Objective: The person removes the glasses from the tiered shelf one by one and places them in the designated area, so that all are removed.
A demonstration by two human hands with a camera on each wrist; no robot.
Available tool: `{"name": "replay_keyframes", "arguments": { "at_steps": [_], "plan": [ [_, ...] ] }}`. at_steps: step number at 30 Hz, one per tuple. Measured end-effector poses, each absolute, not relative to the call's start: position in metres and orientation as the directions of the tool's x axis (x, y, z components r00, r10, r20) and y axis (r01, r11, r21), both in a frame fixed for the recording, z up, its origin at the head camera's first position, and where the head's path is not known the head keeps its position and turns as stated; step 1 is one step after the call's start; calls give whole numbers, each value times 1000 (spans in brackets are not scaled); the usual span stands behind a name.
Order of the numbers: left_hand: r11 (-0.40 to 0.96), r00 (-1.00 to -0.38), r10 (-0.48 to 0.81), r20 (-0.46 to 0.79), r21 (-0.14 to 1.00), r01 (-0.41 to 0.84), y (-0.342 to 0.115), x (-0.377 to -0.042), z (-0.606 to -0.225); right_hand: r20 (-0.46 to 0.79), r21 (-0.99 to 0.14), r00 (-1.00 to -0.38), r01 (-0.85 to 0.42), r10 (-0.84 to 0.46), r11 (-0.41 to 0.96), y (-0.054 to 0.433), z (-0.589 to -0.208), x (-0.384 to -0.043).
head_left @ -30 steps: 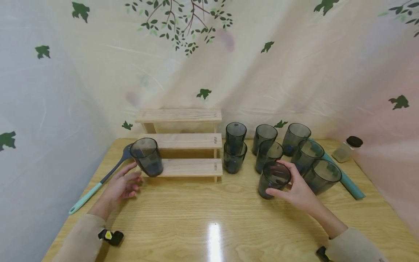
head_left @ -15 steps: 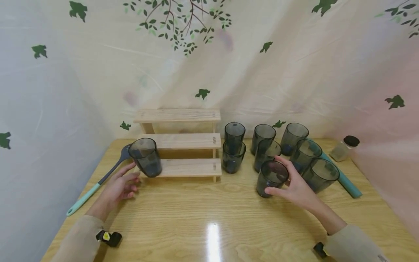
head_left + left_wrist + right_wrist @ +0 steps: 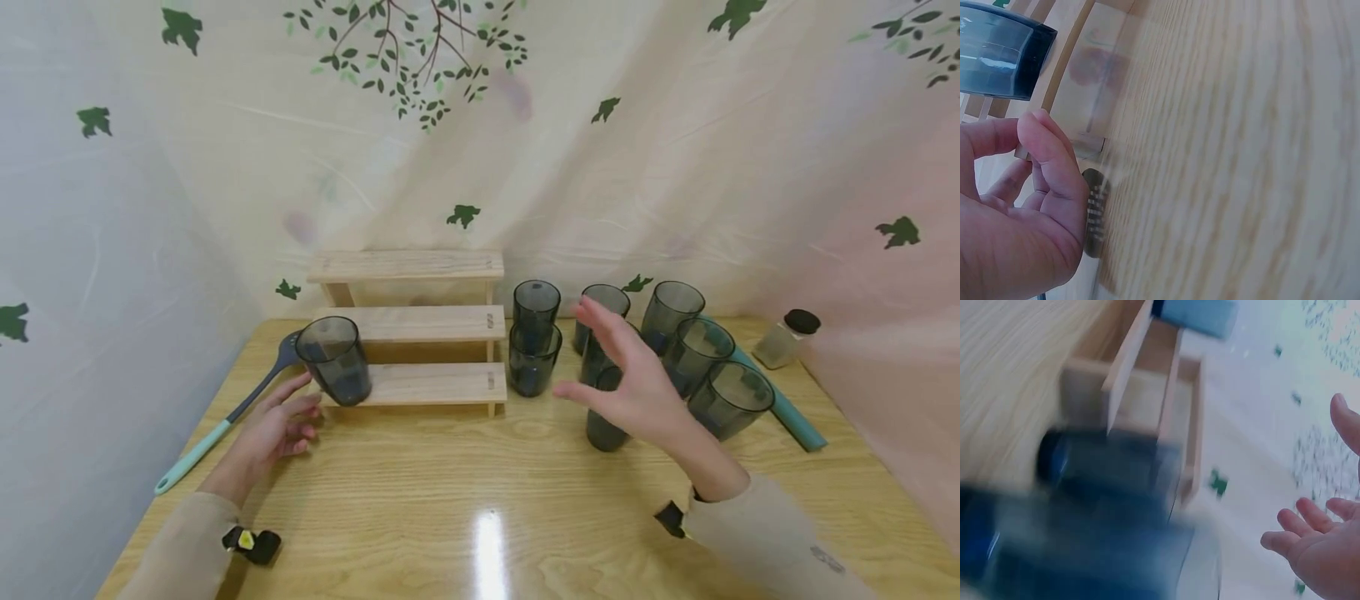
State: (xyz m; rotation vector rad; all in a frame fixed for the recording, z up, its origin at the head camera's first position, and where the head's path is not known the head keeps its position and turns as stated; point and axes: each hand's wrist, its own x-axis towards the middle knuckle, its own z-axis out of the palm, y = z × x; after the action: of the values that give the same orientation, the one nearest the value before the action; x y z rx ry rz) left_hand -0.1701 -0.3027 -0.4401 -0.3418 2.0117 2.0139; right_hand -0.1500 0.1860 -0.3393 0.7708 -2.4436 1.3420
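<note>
My right hand (image 3: 637,383) has its fingers spread, thumb apart, over a dark, smoky drinking glass (image 3: 606,433) on the table; it holds nothing and partly hides this glass. In the right wrist view the fingers (image 3: 1313,515) stand apart from the blurred glasses (image 3: 1097,550). My left hand (image 3: 270,427) is at the left end of the three-step wooden shelf (image 3: 442,383). Its curled fingers (image 3: 1047,147) pinch the end of the lowest step in the left wrist view. Just above them, another smoky glass (image 3: 337,362) stands on that step.
Several more smoky glasses (image 3: 532,358) stand in rows right of the shelf. Behind them lie a teal bar (image 3: 798,421) and a jar with a black lid (image 3: 783,342). A slotted spatula (image 3: 255,396) lies at the left. A patterned cloth (image 3: 420,183) hangs behind.
My right hand has let go of the front smoky glass and moved up and left, its fingers spreading. That glass had first shifted slightly left. My left hand has stayed put.
</note>
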Motion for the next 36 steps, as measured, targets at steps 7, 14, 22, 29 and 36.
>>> {"name": "replay_keyframes", "arguments": {
  "at_steps": [7, 14, 22, 29, 36],
  "plan": [
    [9, -936, 29, -351, 936, -351, -303, -170, -440, 420, -774, -779, -575, -465, 264, 115, -329, -168],
    [8, -935, 29, -353, 936, -353, -301, -170, -437, 333, -886, -785, -451, -522, 112, 44, -336, -188],
    [17, -936, 30, -352, 936, -351, -300, -170, -439, 249, -946, -800, -322, -545, 41, -20, -356, -204],
    [29, -936, 11, -351, 936, -351, -300, -169, -442, 208, -936, -816, -326, -539, 133, -42, -360, -211],
    [34, -939, 7, -344, 938, -344, -301, -169, -440, 212, -934, -815, -331, -539, 133, -59, -366, -216]
  ]
}}
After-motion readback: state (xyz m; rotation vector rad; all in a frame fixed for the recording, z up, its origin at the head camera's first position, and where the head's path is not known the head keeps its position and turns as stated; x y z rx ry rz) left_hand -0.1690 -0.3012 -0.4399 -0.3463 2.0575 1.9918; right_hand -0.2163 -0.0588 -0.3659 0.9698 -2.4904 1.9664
